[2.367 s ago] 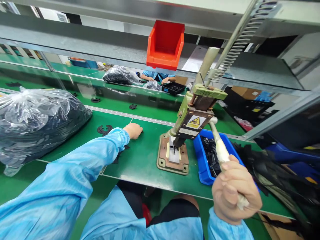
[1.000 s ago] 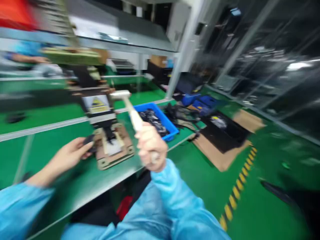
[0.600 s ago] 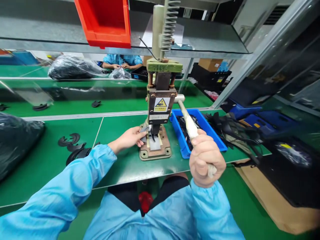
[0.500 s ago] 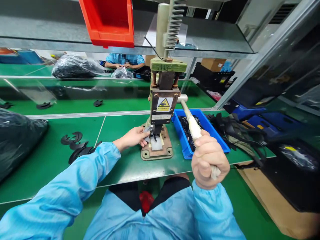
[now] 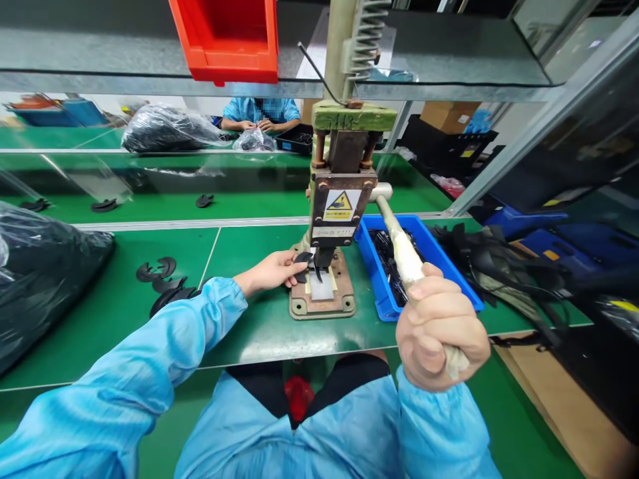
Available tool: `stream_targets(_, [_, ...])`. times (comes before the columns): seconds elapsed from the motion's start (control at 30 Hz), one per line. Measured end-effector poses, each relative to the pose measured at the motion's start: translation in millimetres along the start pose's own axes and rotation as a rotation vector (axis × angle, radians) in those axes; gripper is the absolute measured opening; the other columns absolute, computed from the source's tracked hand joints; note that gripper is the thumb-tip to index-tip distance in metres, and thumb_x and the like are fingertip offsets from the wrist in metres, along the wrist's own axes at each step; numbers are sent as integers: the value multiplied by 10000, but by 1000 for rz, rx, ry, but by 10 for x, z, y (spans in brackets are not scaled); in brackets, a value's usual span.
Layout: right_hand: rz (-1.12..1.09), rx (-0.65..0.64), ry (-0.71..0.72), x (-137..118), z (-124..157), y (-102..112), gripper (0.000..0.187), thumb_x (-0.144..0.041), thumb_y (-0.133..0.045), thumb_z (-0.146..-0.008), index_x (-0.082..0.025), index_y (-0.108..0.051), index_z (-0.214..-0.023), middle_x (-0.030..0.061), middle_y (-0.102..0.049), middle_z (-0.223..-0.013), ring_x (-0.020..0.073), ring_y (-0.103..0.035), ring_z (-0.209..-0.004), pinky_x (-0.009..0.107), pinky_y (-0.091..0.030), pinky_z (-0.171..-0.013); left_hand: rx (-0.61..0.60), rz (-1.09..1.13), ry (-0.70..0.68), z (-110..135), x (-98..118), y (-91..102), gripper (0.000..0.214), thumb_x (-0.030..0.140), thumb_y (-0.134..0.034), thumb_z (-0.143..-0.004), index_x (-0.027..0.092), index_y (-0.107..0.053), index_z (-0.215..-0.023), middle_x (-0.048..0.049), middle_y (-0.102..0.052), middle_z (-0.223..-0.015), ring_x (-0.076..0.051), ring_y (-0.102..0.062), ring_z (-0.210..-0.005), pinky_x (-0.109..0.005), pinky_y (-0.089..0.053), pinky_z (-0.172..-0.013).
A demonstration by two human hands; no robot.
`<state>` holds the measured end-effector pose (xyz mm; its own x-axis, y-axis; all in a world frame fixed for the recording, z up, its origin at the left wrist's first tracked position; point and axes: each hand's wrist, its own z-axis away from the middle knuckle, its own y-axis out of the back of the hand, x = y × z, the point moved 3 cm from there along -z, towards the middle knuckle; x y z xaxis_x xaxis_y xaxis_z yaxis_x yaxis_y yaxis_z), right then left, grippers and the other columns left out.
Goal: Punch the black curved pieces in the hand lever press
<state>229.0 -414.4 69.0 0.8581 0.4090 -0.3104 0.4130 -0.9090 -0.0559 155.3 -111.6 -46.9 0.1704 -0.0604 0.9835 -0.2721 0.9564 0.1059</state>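
A hand press (image 5: 344,179) with a coil spring and a yellow warning label stands on the green bench. My left hand (image 5: 274,269) pinches a curved black plastic part (image 5: 303,266) at the left side of the press base (image 5: 319,306), beside the lowered ram. A thin dark curved piece shows under the ram, over a light metal plate (image 5: 322,287). My right hand (image 5: 442,326) is wrapped round the press lever (image 5: 402,249), whose wrapped grip angles down toward me. How much of the black part lies under the ram is hidden by my fingers.
Loose curved black parts (image 5: 167,286) lie to the left, near a large dark plastic bag (image 5: 44,286). A blue bin (image 5: 462,286) of black pieces stands right of the press. A red bin (image 5: 232,73) hangs above. Across the bench sits a person in blue (image 5: 262,113).
The view has shifted slightly, so the bench and press appear further right. Both hands keep their holds: left on the black part, right on the lever, which looks little changed.
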Motion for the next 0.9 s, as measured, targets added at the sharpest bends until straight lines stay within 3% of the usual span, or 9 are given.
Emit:
stream_targets(0.17, [16, 16, 15, 4, -7, -8, 348, -394, -726, -945, -239, -541, -695, -55, -600, -720, 174, -651, -812, 561, -581, -1075, 0, 23, -35, 28, -94, 4, 551, 656, -876, -804, 161, -661, -915, -1, -681, -680, -102, -633, -545, -199, -508, -501])
stream_targets(0.4, [20, 44, 54, 38, -1, -13, 320, -410, -710, -941, -263, -561, -699, -29, -565, -660, 202, -633, -749, 595, -592, -1005, 76, -27, -78, -17, -22, -26, 500, 579, -904, -803, 167, -672, -965, 28, -637, -672, -94, -587, -529, -203, -474, -476])
stream_targets(0.67, [80, 38, 32, 27, 25, 14, 371, -469, -699, -952, -276, -545, -676, -31, -533, -641, 213, -618, -729, 621, -596, -997, -7, -25, -54, -8, -18, -2, 515, 632, -858, -839, 166, -655, -922, -2, -675, -686, -108, -634, -561, -217, -535, -527])
stream_targets(0.9, [69, 35, 23, 24, 19, 10, 399, -466, -716, -954, -261, -530, -666, -28, -550, -660, 199, -634, -759, 591, -597, -1020, 22, -66, -42, -28, 31, -10, 537, 639, -877, -812, 172, -631, -909, 12, -655, -655, -127, -646, -559, -231, -536, -515])
